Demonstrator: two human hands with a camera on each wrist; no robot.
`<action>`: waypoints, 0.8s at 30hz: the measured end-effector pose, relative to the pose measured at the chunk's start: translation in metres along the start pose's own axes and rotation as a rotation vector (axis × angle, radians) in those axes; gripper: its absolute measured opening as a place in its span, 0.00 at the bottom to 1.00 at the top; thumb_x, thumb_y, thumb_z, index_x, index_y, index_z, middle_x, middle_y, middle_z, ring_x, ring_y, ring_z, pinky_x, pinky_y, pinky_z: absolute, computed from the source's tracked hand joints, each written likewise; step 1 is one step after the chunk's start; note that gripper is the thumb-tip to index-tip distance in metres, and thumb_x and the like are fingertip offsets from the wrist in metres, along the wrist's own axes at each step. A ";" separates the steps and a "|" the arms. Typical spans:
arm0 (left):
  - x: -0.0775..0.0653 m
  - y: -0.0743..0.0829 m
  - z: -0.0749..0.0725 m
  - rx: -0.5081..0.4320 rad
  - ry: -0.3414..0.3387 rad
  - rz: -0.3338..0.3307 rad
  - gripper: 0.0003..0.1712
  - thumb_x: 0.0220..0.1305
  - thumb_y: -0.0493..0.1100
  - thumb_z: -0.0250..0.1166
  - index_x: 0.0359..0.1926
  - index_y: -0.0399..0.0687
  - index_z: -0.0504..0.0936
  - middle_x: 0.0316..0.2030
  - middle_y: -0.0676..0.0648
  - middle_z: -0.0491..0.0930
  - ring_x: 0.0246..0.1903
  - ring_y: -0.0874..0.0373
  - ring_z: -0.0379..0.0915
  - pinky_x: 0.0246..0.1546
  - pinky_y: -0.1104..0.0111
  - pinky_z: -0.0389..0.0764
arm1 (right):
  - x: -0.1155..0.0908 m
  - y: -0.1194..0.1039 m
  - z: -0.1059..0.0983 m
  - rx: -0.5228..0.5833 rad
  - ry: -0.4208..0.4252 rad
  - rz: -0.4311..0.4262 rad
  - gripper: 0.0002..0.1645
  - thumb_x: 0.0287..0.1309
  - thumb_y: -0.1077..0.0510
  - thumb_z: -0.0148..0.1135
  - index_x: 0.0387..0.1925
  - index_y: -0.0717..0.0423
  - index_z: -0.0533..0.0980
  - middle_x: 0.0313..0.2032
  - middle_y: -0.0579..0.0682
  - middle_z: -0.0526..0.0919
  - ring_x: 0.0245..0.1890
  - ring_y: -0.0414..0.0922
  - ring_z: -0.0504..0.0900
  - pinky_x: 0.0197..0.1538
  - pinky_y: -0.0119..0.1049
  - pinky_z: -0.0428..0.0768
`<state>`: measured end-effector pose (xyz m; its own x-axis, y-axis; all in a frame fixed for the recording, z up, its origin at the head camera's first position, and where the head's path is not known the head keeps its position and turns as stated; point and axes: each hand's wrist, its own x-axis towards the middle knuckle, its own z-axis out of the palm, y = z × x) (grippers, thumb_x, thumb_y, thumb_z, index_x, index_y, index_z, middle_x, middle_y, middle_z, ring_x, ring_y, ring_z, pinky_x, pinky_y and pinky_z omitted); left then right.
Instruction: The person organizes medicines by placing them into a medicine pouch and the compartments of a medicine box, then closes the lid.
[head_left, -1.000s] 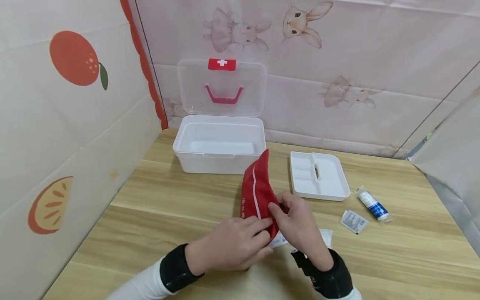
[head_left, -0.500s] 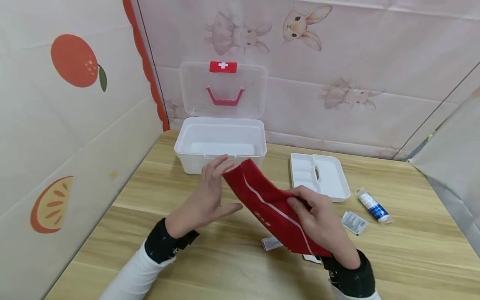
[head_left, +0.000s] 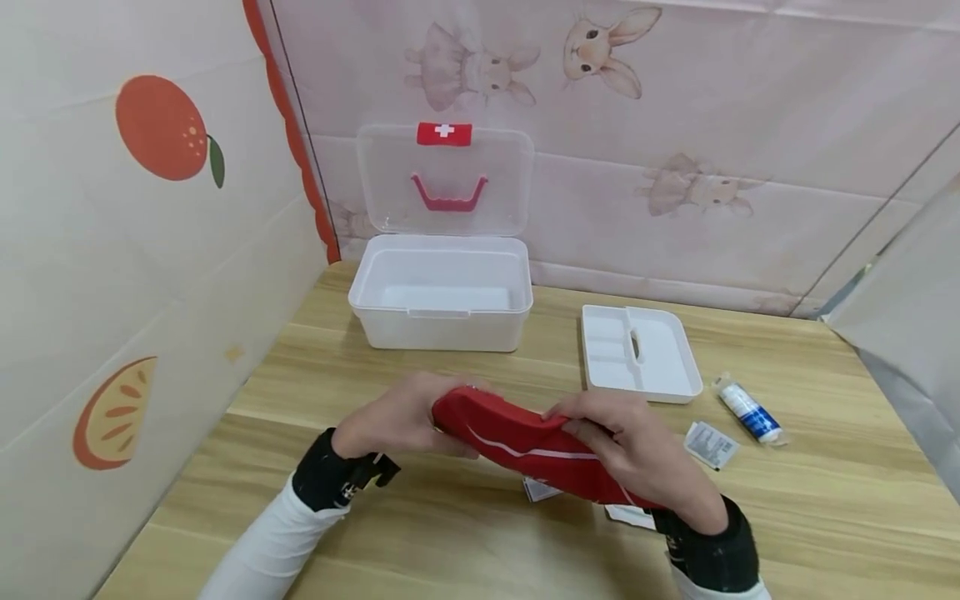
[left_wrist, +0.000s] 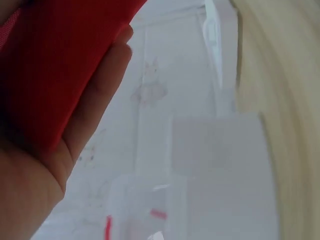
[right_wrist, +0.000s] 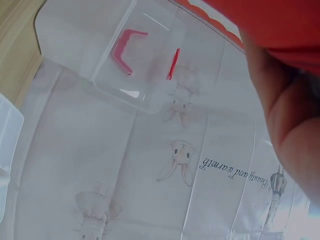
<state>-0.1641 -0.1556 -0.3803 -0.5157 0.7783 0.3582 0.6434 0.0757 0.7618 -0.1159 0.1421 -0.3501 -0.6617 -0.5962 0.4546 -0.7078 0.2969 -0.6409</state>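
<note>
Left fingers (left_wrist: pixel 102 87): bent round the left end of the red pouch (head_left: pixel 513 429), which sat against the palm; their spread behind it was partly hidden.
Right fingers (head_left: pixel 588 408): nearly closed, pinching the upper edge toward the other end.
Pouch position: above the desk (head_left: pixel 420 542), between both hands and touching each — its right end sloped nearer the person.
Step in hand: apparently two-handed handling of the pouch.
Next move: seemed to call for steady support at both ends.
Beyond the pouch: an open white box (head_left: pixel 442 331), well apart.
</note>
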 end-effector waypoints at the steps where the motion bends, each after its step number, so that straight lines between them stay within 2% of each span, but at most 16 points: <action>1: 0.001 -0.002 0.002 -0.032 -0.010 0.001 0.37 0.51 0.35 0.78 0.63 0.44 0.75 0.54 0.48 0.83 0.51 0.59 0.81 0.52 0.63 0.80 | 0.000 0.000 0.000 -0.004 0.003 0.000 0.24 0.54 0.79 0.62 0.46 0.51 0.82 0.40 0.46 0.86 0.38 0.38 0.83 0.41 0.35 0.84; 3: 0.003 -0.003 0.005 -0.094 -0.015 0.002 0.37 0.51 0.33 0.77 0.64 0.42 0.74 0.55 0.46 0.82 0.52 0.56 0.80 0.53 0.61 0.80 | 0.000 0.000 0.001 -0.003 0.010 0.009 0.24 0.55 0.79 0.62 0.45 0.51 0.82 0.39 0.45 0.86 0.37 0.37 0.82 0.40 0.34 0.84; 5: 0.003 -0.004 0.007 -0.111 0.005 0.005 0.34 0.53 0.32 0.75 0.62 0.41 0.74 0.53 0.45 0.83 0.51 0.56 0.80 0.52 0.61 0.81 | 0.000 0.000 0.002 -0.003 0.016 0.025 0.22 0.56 0.77 0.62 0.44 0.50 0.83 0.39 0.45 0.86 0.37 0.37 0.82 0.40 0.34 0.84; 10: -0.002 -0.004 0.005 -0.135 0.147 -0.043 0.22 0.61 0.29 0.68 0.57 0.38 0.77 0.49 0.40 0.84 0.46 0.53 0.84 0.44 0.60 0.84 | 0.001 -0.002 -0.001 -0.011 0.035 0.141 0.16 0.60 0.68 0.65 0.49 0.53 0.81 0.41 0.46 0.87 0.36 0.38 0.84 0.40 0.34 0.84; 13: -0.007 -0.003 0.001 -0.159 0.238 -0.082 0.18 0.64 0.28 0.64 0.55 0.36 0.79 0.47 0.38 0.84 0.42 0.52 0.85 0.37 0.59 0.85 | 0.000 -0.001 -0.006 -0.023 0.037 0.253 0.20 0.61 0.64 0.66 0.55 0.55 0.77 0.44 0.50 0.86 0.37 0.40 0.85 0.38 0.34 0.85; 16: -0.013 -0.003 -0.007 -0.132 0.307 -0.092 0.16 0.65 0.27 0.62 0.54 0.36 0.79 0.47 0.38 0.84 0.40 0.53 0.86 0.35 0.59 0.86 | -0.002 0.001 -0.010 -0.005 0.043 0.351 0.24 0.62 0.62 0.66 0.60 0.56 0.73 0.46 0.55 0.85 0.39 0.45 0.87 0.36 0.35 0.85; 19: -0.018 -0.003 -0.015 -0.106 0.375 -0.079 0.16 0.66 0.27 0.60 0.55 0.35 0.77 0.48 0.40 0.84 0.41 0.53 0.85 0.36 0.58 0.86 | -0.002 0.005 -0.012 0.040 0.118 0.410 0.25 0.63 0.62 0.65 0.61 0.58 0.71 0.46 0.58 0.84 0.39 0.49 0.86 0.35 0.36 0.85; 24: -0.023 -0.003 -0.031 -0.077 0.518 -0.082 0.15 0.69 0.29 0.58 0.56 0.32 0.74 0.48 0.52 0.84 0.42 0.56 0.85 0.38 0.62 0.85 | -0.001 0.011 -0.012 0.140 0.277 0.457 0.27 0.66 0.61 0.62 0.64 0.59 0.68 0.48 0.60 0.83 0.38 0.48 0.87 0.37 0.36 0.85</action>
<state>-0.1718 -0.1928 -0.3736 -0.7869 0.3601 0.5012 0.5562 0.0619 0.8288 -0.1266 0.1551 -0.3500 -0.9476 -0.2057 0.2443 -0.3061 0.3667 -0.8785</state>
